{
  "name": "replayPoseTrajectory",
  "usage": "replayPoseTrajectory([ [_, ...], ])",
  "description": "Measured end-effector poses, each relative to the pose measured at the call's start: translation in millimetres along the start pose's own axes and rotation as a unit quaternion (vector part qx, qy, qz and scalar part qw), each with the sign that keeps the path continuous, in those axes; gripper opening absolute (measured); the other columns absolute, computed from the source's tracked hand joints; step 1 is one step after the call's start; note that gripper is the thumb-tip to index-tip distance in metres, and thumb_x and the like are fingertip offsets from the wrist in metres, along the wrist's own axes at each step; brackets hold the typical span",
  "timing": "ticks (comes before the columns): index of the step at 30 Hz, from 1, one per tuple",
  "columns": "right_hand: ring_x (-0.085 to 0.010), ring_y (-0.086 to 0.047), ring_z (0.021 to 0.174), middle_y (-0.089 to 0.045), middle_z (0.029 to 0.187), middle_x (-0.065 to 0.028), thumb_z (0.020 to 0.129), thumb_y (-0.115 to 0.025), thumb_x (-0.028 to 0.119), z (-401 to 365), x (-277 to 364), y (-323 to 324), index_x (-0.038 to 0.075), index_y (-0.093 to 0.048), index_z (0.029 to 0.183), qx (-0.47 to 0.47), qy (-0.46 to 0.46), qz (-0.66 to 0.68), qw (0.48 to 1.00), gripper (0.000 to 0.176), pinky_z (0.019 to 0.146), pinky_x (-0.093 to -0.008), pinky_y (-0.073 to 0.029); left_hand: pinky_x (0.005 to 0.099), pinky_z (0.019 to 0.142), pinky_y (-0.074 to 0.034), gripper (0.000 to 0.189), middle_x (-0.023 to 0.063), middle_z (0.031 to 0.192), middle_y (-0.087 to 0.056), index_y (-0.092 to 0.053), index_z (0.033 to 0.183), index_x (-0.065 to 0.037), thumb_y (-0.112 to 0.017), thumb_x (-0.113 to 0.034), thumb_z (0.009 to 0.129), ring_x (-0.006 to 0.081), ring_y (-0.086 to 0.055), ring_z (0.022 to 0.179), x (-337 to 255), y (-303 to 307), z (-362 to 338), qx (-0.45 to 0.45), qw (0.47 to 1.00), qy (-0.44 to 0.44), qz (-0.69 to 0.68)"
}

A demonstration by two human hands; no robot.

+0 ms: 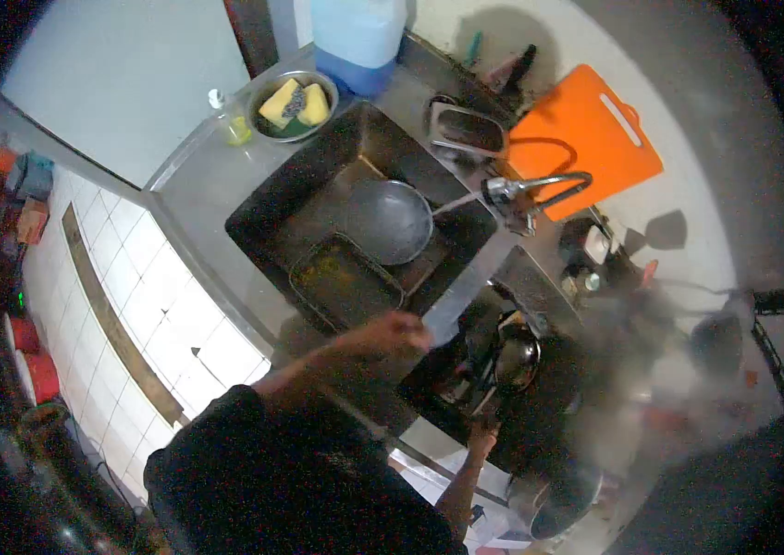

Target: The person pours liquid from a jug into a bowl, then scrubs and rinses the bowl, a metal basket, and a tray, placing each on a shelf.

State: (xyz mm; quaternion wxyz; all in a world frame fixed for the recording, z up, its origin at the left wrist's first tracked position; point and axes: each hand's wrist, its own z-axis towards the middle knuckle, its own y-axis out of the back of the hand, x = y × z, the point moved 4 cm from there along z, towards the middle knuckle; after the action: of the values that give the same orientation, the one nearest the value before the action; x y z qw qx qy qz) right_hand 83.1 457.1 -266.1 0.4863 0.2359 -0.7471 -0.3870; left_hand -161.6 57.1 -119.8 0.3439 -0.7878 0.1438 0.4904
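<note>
My left hand (401,335), blurred, is closed on a long pale blade-like item (477,280) that slants over the divider between the two basins. My right hand (482,438) is wrapped round a thin handle (485,396) reaching into the dark right basin, beside a shiny round pan or ladle (517,358). Whether handle and round piece are joined I cannot tell. Water runs from the faucet (500,191) toward a round metal lid or pan (392,222) in the left basin (271,199). A rectangular tray (341,277) with yellowish residue lies beside it.
Behind the sink are an orange cutting board (586,139), a metal container (468,129) and a blue jug (359,42). A bowl (292,134) with yellow sponges and a soap bottle (238,128) stand at the left. At lower right is a pot (563,504).
</note>
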Motion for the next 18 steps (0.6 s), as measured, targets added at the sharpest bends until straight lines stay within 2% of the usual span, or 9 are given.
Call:
replayPoseTrajectory([
  [1, -0.0306, -0.059, 0.112, -0.053, 0.134, -0.0164, 0.093, -0.053, 0.045, -1, 4, 3, 0.011, -0.049, 0.136, -0.122, 0.005, 0.372, 0.92, 0.055, 0.084, -0.0458, -0.054, 0.0334, 0.08, -0.049, 0.032, 0.0041, 0.094, -0.068, -0.068, 0.106, -0.003, -0.062, -0.033, 0.094, 0.0147, -0.061, 0.09, -66, 38, -19, -0.145, 0.979, 0.013, 0.145],
  [2, -0.0291, -0.058, 0.112, -0.054, 0.132, -0.0154, 0.093, -0.053, 0.042, 0, 41, 14, 0.01, -0.049, 0.136, -0.177, -0.002, 0.352, 0.919, 0.053, 0.086, -0.0441, -0.052, 0.0343, 0.082, -0.05, 0.032, 0.0095, 0.097, -0.07, -0.067, 0.107, -0.001, -0.061, -0.03, 0.094, 0.0172, -0.063, 0.092, -119, 79, -41, -0.254, 0.937, -0.118, 0.209],
  [5, -0.0248, -0.055, 0.111, -0.055, 0.126, -0.0125, 0.095, -0.056, 0.032, -2, 169, 45, 0.008, -0.048, 0.134, -0.249, 0.054, 0.225, 0.94, 0.046, 0.092, -0.039, -0.046, 0.0406, 0.088, -0.048, 0.033, 0.0173, 0.104, -0.066, -0.063, 0.112, -0.002, -0.068, -0.021, 0.085, 0.0333, -0.063, 0.101, -186, 236, -55, -0.539, 0.727, -0.243, 0.35],
  [6, -0.0234, -0.054, 0.11, -0.055, 0.125, -0.0116, 0.096, -0.056, 0.029, -1, 210, 50, 0.007, -0.048, 0.134, -0.265, 0.083, 0.216, 0.936, 0.045, 0.094, -0.0374, -0.044, 0.0427, 0.089, -0.047, 0.038, 0.0202, 0.107, -0.064, -0.061, 0.116, -0.003, -0.069, -0.022, 0.084, 0.038, -0.06, 0.102, -181, 314, -37, -0.554, 0.698, -0.358, 0.279],
  [11, -0.0204, -0.052, 0.103, -0.055, 0.114, -0.0093, 0.098, -0.057, 0.021, 53, 367, 43, 0.003, -0.048, 0.131, -0.24, 0.086, 0.194, 0.947, 0.039, 0.095, -0.0328, -0.04, 0.0599, 0.101, -0.036, 0.065, 0.0245, 0.134, -0.047, -0.058, 0.126, -0.014, -0.078, -0.044, 0.072, 0.047, -0.041, 0.125, -229, 444, -1, -0.599, 0.548, -0.138, 0.567],
  [14, -0.0214, -0.053, 0.101, -0.055, 0.114, -0.01, 0.097, -0.058, 0.018, 90, 483, 44, 0.001, -0.046, 0.131, -0.246, 0.114, 0.262, 0.926, 0.04, 0.095, -0.0351, -0.042, 0.0711, 0.099, -0.029, 0.066, 0.0196, 0.135, -0.046, -0.062, 0.122, -0.019, -0.075, -0.054, 0.068, 0.0437, -0.038, 0.13, -261, 402, -26, -0.492, 0.697, 0.006, 0.521],
  [15, -0.0226, -0.053, 0.107, -0.055, 0.121, -0.0116, 0.096, -0.059, 0.019, 112, 483, 31, 0.002, -0.044, 0.136, -0.214, 0.081, 0.346, 0.91, 0.045, 0.095, -0.0381, -0.044, 0.0693, 0.098, -0.032, 0.065, 0.0174, 0.128, -0.052, -0.064, 0.119, -0.017, -0.073, -0.054, 0.067, 0.0391, -0.045, 0.125, -258, 406, -20, -0.506, 0.647, 0.054, 0.568],
  [16, -0.0239, -0.053, 0.111, -0.054, 0.125, -0.0139, 0.096, -0.059, 0.019, 138, 467, 19, 0.003, -0.043, 0.138, -0.199, 0.092, 0.366, 0.904, 0.047, 0.096, -0.0396, -0.045, 0.0674, 0.097, -0.034, 0.062, 0.0166, 0.121, -0.056, -0.066, 0.117, -0.016, -0.073, -0.052, 0.068, 0.0358, -0.051, 0.119, -268, 401, -28, -0.481, 0.671, 0.087, 0.558],
  [18, -0.027, -0.054, 0.117, -0.05, 0.133, -0.0184, 0.096, -0.059, 0.021, 187, 502, -21, 0.004, -0.039, 0.142, -0.118, 0.112, 0.372, 0.914, 0.052, 0.097, -0.0417, -0.046, 0.0661, 0.098, -0.035, 0.068, 0.0183, 0.126, -0.054, -0.065, 0.118, -0.014, -0.075, -0.053, 0.063, 0.039, -0.05, 0.119, -231, 437, -2, -0.564, 0.588, -0.002, 0.579],
])
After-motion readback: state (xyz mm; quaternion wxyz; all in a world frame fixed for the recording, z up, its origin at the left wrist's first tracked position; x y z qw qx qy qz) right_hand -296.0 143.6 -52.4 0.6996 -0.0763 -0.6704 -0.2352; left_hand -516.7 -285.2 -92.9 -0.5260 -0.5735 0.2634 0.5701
